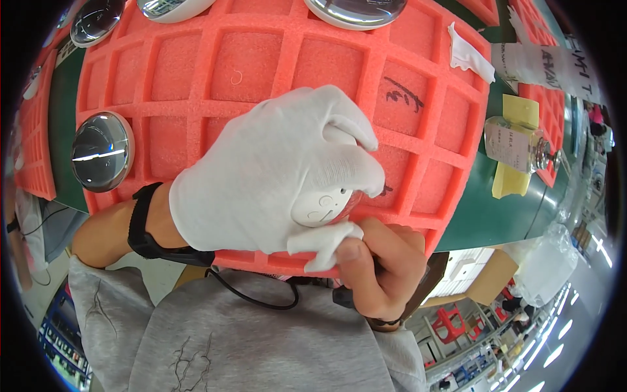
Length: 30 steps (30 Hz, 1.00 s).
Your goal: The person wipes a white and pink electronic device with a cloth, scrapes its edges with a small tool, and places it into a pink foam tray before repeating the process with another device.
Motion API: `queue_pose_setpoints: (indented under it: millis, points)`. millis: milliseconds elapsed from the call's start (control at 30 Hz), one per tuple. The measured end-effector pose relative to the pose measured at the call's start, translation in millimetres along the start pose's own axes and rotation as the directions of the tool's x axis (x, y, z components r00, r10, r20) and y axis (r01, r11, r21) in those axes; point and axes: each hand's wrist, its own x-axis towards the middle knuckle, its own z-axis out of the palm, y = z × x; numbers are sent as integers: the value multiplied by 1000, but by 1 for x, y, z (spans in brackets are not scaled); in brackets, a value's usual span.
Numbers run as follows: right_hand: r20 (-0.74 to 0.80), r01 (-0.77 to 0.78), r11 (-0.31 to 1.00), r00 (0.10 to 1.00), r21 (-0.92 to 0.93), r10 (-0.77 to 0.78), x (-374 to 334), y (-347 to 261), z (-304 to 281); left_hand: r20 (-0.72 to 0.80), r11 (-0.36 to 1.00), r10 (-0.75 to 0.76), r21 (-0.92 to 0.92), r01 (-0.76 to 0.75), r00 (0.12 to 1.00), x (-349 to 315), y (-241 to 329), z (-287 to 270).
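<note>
My left hand (261, 170), in a white glove, is closed around a small round white device (319, 206) whose face has a few holes and raised marks. It is above a pink foam tray (248, 65) with square pockets. My bare right hand (385, 264) is close against it, thumb and bent fingers pinching white fabric (326, 243) at the glove's thumb. Whether that fabric is the glove itself or a separate piece, I cannot tell. A white-rimmed device with a glossy dark dome (101, 151) sits on the tray's left side; another glossy dome (356, 10) is at its far edge.
The tray lies on a green table (470, 219). At right are a clear bottle (513, 145) with a metal top, yellow paper (520, 111) and a tape-like strip (548, 68). More pink trays (32, 137) flank both sides. A cardboard box (493, 274) stands below the table edge.
</note>
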Motion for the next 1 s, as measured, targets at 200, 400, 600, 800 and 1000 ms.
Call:
queue_pose_setpoints:
  millis: [200,400,600,800,1000]
  points:
    - [-120,11,987,992,-162,-31,-3,-4,11,8,1000,25,11,-25,1000,-3,-4,2]
    - [-147,-41,981,989,-190,12,-6,-8,16,-2,1000,27,-12,-27,1000,-5,-4,3]
    - [-182,-41,969,983,-245,-5,-9,-11,21,63,998,44,34,-46,997,-5,-4,2]
    - [-202,-89,962,979,-258,37,1,-22,24,61,997,71,17,-72,996,-2,-4,-1]
    - [-292,-183,973,947,-140,136,3,-25,27,150,998,-1,68,-9,989,0,0,-3]
